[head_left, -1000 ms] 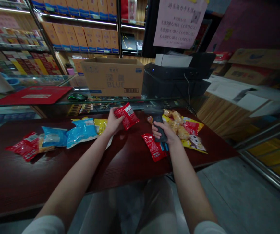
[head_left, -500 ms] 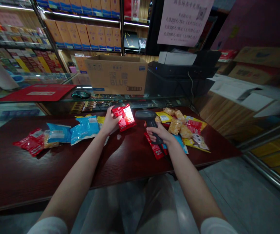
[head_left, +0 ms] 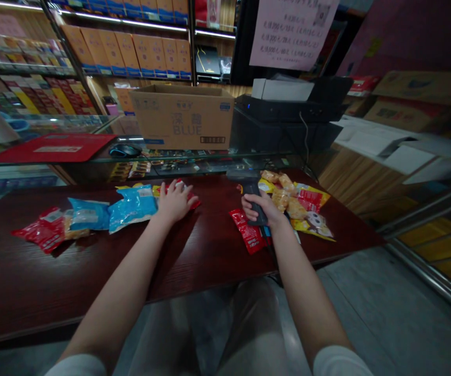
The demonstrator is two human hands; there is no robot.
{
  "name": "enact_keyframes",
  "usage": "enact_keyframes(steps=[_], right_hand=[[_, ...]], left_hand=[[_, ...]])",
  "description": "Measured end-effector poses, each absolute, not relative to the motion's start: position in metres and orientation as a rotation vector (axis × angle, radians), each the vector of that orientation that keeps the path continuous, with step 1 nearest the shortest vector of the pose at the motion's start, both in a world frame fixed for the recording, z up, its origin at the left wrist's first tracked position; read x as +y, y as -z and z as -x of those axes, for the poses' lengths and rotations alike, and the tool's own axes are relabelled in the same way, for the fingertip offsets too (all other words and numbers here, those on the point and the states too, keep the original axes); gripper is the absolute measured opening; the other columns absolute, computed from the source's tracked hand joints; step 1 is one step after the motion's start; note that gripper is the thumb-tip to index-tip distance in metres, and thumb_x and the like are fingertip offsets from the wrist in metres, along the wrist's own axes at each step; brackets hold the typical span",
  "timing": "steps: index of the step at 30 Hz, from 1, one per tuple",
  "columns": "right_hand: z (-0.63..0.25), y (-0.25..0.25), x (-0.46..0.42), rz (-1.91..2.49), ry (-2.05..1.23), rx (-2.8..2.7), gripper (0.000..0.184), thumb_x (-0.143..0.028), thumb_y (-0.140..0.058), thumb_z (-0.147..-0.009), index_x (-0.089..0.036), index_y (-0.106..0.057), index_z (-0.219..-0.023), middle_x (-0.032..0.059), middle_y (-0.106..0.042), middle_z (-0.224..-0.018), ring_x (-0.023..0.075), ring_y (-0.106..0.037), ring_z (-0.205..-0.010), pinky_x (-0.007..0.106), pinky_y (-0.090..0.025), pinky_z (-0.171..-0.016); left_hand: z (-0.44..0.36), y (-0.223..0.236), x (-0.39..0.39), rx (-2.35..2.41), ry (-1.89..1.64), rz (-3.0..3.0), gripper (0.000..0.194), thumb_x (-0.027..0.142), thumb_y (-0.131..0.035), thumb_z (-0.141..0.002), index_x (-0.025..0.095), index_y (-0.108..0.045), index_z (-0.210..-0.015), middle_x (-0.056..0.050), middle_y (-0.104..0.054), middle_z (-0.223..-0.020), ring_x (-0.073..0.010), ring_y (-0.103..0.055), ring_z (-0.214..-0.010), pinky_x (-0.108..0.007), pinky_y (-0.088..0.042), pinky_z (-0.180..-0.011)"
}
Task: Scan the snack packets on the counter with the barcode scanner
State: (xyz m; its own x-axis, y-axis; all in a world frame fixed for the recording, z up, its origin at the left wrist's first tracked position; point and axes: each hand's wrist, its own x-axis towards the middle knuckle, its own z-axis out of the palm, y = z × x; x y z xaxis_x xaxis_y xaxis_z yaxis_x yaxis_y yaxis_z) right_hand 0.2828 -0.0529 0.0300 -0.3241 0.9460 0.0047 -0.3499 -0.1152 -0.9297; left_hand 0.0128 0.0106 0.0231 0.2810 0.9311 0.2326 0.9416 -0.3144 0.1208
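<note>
My left hand (head_left: 175, 202) lies spread over a red snack packet (head_left: 194, 200) on the dark wooden table (head_left: 194, 261), covering much of it. To its left sit a blue snack bag (head_left: 134, 207), a second blue bag (head_left: 89, 214) and a red packet (head_left: 48, 230) at the end of the row. My right hand (head_left: 262, 208) is wrapped round the handle of a black barcode scanner (head_left: 254, 190), its head pointing left. Just below the scanner lies another red packet (head_left: 247, 231). A heap of yellow snack bags (head_left: 314, 225) and wrapped pastries (head_left: 284, 198) rests to the right.
Behind the table, a glass counter carries an open cardboard box (head_left: 182, 117), a computer mouse (head_left: 125, 150), a red mat (head_left: 53, 148) and a black machine (head_left: 288, 109). White boxes (head_left: 413, 156) are at the right. The scanner's cable (head_left: 271, 250) hangs over the table's front edge.
My left hand has lowered the red packet from in front of the scanner to the table at the left, and its fingers have spread. My right hand still holds the scanner.
</note>
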Motion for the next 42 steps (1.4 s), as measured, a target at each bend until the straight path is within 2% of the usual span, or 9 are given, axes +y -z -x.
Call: enact_keyframes(steps=[4, 9, 12, 15, 20, 25, 30, 36, 42], right_hand=[[-0.293, -0.034, -0.052, 0.827, -1.548, -1.076, 0.038, -0.036, -0.078, -0.072, -0.023, -0.044, -0.084, -0.0101, -0.047, -0.055, 0.0038, -0.033, -0.035, 0.018, -0.028, -0.034], [-0.322, -0.035, -0.052, 0.874, -1.447, -1.03, 0.041, -0.036, -0.079, -0.073, -0.023, -0.041, -0.079, -0.0091, -0.047, -0.057, 0.004, -0.035, -0.037, 0.018, -0.03, -0.033], [-0.339, -0.033, -0.055, 0.856, -1.456, -1.005, 0.041, -0.037, -0.078, -0.074, -0.023, -0.04, -0.078, -0.0092, -0.045, -0.057, 0.0034, -0.032, -0.036, 0.018, -0.028, -0.033], [-0.345, -0.031, -0.058, 0.829, -1.483, -0.991, 0.041, -0.037, -0.078, -0.074, -0.023, -0.04, -0.079, -0.0091, -0.045, -0.058, 0.0032, -0.03, -0.036, 0.018, -0.028, -0.033], [-0.342, -0.031, -0.058, 0.836, -1.487, -0.981, 0.042, -0.039, -0.079, -0.073, -0.024, -0.04, -0.078, -0.0091, -0.044, -0.058, 0.0032, -0.029, -0.037, 0.017, -0.028, -0.033], [-0.342, -0.032, -0.059, 0.829, -1.483, -0.964, 0.039, -0.038, -0.078, -0.073, -0.024, -0.041, -0.079, -0.009, -0.045, -0.058, 0.0033, -0.028, -0.037, 0.018, -0.028, -0.033], [-0.333, -0.028, -0.059, 0.801, -1.586, -1.053, 0.036, -0.037, -0.076, -0.075, -0.022, -0.044, -0.079, -0.0092, -0.045, -0.058, 0.003, -0.03, -0.036, 0.018, -0.028, -0.033], [-0.309, -0.019, -0.055, 0.829, -1.686, -1.15, 0.039, -0.039, -0.074, -0.077, -0.02, -0.052, -0.103, -0.011, -0.047, -0.057, 0.0039, -0.032, -0.034, 0.018, -0.027, -0.033], [-0.301, -0.015, -0.055, 0.906, -1.686, -1.23, 0.037, -0.036, -0.075, -0.077, -0.02, -0.052, -0.102, -0.011, -0.049, -0.057, 0.0043, -0.037, -0.036, 0.018, -0.029, -0.035]], left_hand=[[-0.001, -0.011, 0.016, -1.923, 0.26, 2.345, 0.045, 0.04, -0.048, -0.092, 0.016, -0.072, -0.12, -0.022, -0.054, -0.145, -0.0461, -0.03, -0.146, -0.075, -0.003, -0.113], [0.004, -0.012, 0.018, -1.864, 0.296, 2.319, 0.038, 0.025, -0.053, -0.085, 0.015, -0.071, -0.117, -0.022, -0.055, -0.144, -0.0449, -0.027, -0.148, -0.078, -0.001, -0.111], [-0.033, -0.01, 0.013, -1.672, 0.56, 2.644, 0.046, 0.028, -0.05, -0.089, 0.015, -0.06, -0.131, -0.02, -0.053, -0.146, -0.0363, -0.04, -0.143, -0.064, -0.019, -0.117], [-0.083, -0.003, 0.001, -1.605, 0.684, 3.109, 0.055, 0.045, -0.054, -0.09, 0.013, -0.056, -0.135, -0.019, -0.06, -0.137, -0.0305, -0.06, -0.123, -0.044, -0.045, -0.104], [-0.116, 0.01, -0.008, -1.649, 0.585, 3.141, 0.037, 0.047, -0.073, -0.074, 0.018, -0.067, -0.097, -0.015, -0.067, -0.116, -0.0371, -0.06, -0.112, -0.052, -0.046, -0.095], [-0.092, 0.016, 0.021, -2.0, 1.613, 2.947, 0.026, 0.03, -0.07, -0.073, 0.021, -0.049, -0.085, 0.001, -0.062, -0.078, -0.0182, -0.061, -0.075, -0.034, -0.051, -0.076], [-0.07, 0.012, 0.044, -1.818, 2.686, 2.494, 0.04, 0.031, -0.073, -0.069, 0.021, -0.051, -0.101, 0.001, -0.065, -0.089, -0.0148, -0.064, -0.08, -0.03, -0.052, -0.077], [-0.063, 0.012, 0.045, -1.642, 2.979, 2.551, 0.042, 0.034, -0.077, -0.068, 0.017, -0.06, -0.103, -0.005, -0.072, -0.099, -0.0169, -0.068, -0.089, -0.032, -0.052, -0.086], [-0.065, 0.009, 0.04, -1.723, 2.986, 2.486, 0.036, 0.028, -0.071, -0.071, 0.016, -0.06, -0.102, -0.004, -0.073, -0.098, -0.0152, -0.068, -0.086, -0.029, -0.053, -0.082]])
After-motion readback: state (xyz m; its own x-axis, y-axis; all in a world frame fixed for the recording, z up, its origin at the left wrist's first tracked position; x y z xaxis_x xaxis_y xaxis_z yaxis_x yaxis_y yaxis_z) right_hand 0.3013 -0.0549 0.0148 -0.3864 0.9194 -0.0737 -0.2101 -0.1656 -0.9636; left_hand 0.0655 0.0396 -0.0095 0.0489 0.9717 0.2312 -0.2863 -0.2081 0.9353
